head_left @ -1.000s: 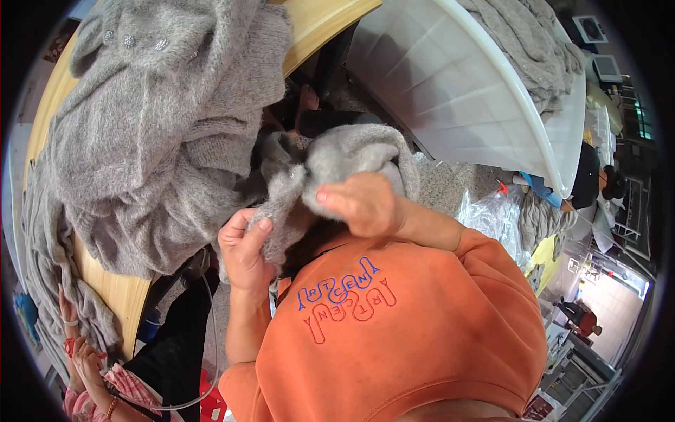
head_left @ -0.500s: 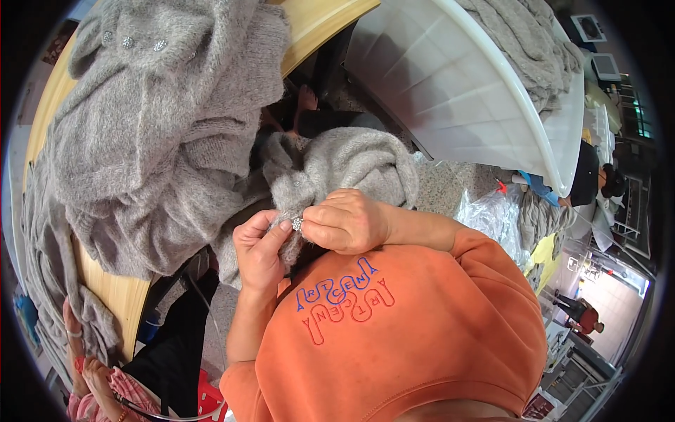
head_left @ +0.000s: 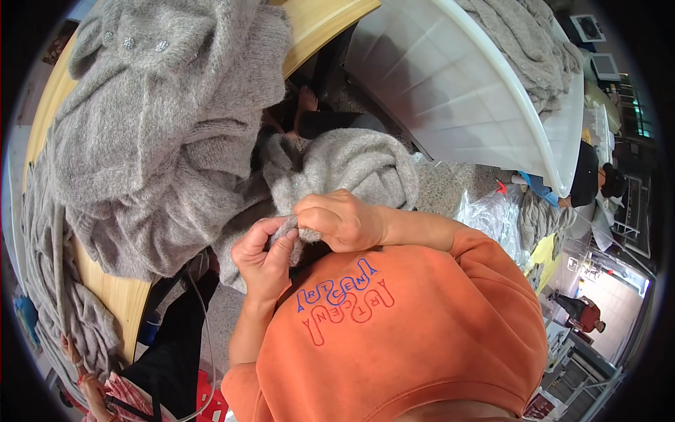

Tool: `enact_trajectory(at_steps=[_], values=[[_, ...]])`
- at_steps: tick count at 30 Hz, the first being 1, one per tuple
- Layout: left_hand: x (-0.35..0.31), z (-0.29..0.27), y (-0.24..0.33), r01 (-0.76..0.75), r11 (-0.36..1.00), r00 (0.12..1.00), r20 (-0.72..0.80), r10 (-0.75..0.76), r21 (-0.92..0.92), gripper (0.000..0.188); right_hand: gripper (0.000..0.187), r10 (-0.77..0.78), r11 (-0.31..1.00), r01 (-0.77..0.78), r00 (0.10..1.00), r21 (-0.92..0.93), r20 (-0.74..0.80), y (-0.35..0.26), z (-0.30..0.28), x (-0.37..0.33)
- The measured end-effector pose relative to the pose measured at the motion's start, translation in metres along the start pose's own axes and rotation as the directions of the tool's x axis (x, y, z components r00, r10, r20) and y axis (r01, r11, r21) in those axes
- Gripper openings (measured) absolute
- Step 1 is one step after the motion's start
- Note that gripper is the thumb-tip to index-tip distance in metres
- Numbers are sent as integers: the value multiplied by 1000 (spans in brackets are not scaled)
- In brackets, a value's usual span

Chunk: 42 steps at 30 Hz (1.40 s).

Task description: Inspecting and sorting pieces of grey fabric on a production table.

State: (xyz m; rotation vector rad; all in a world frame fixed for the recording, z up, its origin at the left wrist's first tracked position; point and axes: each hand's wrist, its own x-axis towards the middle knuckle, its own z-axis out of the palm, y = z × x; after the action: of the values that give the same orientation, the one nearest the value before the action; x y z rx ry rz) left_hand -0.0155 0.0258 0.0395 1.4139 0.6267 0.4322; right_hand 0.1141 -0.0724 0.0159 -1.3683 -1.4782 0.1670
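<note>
Across my lap lies a fuzzy grey knit cardigan point(head_left: 369, 165), bunched in soft folds. My left hand point(head_left: 261, 257) is closed, pinching a rolled edge of the knit between thumb and fingers. Pressed up against it, my right hand point(head_left: 342, 221) is closed on the same edge, its fingertips curled out of sight. Whatever else the right fingers hold is hidden. To the left, a large heap of matching grey knitwear point(head_left: 162, 141) covers the table, with several sparkling round buttons point(head_left: 161, 46) showing near its top.
The wooden table point(head_left: 109, 299) curves along the left. A white plastic bin point(head_left: 450, 91) at upper right holds more grey knits point(head_left: 527, 49). Clear plastic bags point(head_left: 492, 221) lie right of me. A co-worker's hand point(head_left: 91, 387) touches knitwear at lower left; another person point(head_left: 583, 313) stands far right.
A sparkling button visible between my fingertips is now covered, and a folded knit edge shows there instead. My right hand has shifted slightly left. The co-worker's hands at lower left have moved.
</note>
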Motion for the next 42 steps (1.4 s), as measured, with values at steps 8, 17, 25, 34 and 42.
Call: enact_trajectory(at_steps=[8, 17, 25, 34, 42], values=[[0, 1, -8, -217, 966, 973, -50, 225, 139, 11, 26, 129, 991, -131, 990, -34, -54, -2, 0, 0], [1, 2, -4, -410, 808, 898, 30, 440, 423, 13, 24, 269, 937, -283, 959, 203, 93, 0, -2, 1], [5, 5, -3, -592, 565, 733, 91, 674, 575, 18, 30, 149, 988, -149, 989, -47, -2, -13, -5, 5], [-1, 7, -12, -643, 433, 689, 231, 687, 632, 16, 23, 64, 952, -65, 998, -299, -12, -7, -1, 4], [-8, -14, -58, -645, 302, 726, 440, 528, 702, 39, 33, 224, 882, -95, 946, -461, 234, 23, -30, -45]])
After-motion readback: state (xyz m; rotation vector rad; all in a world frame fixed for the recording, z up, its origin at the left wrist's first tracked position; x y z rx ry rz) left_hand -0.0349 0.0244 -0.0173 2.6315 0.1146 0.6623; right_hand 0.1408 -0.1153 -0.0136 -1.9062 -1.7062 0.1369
